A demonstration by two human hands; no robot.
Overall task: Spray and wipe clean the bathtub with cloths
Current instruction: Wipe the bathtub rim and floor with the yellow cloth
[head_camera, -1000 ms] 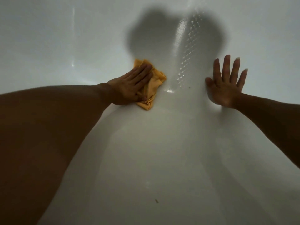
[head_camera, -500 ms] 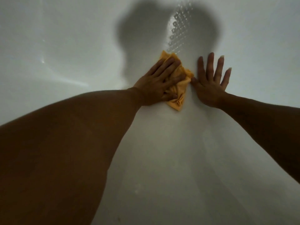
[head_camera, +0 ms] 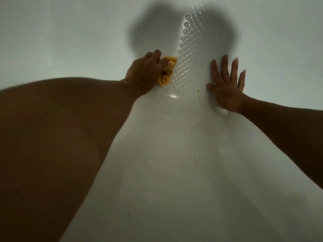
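Hands are both working on the white bathtub [head_camera: 174, 172], well down inside it, with bare forearms reaching in from the lower left and the right side of the view. The left hand [head_camera: 145, 72] is gripping an orange cloth [head_camera: 168, 71], its fingers curling over the top of the bunched wad so that only the cloth's right side and lower end are showing. The cloth is lying against the tub's surface, right at the left margin of a strip of raised dots [head_camera: 189, 41] that is running up into a broad shadow [head_camera: 153, 28]. Across that strip, the right hand [head_camera: 227, 89] is pressing flat on the tub, holding nothing, with its fingers straight and spread apart and its thumb pointing toward the strip. Two small yellow specks [head_camera: 198, 91] are sitting on the surface between the strip's lower end and the right thumb.
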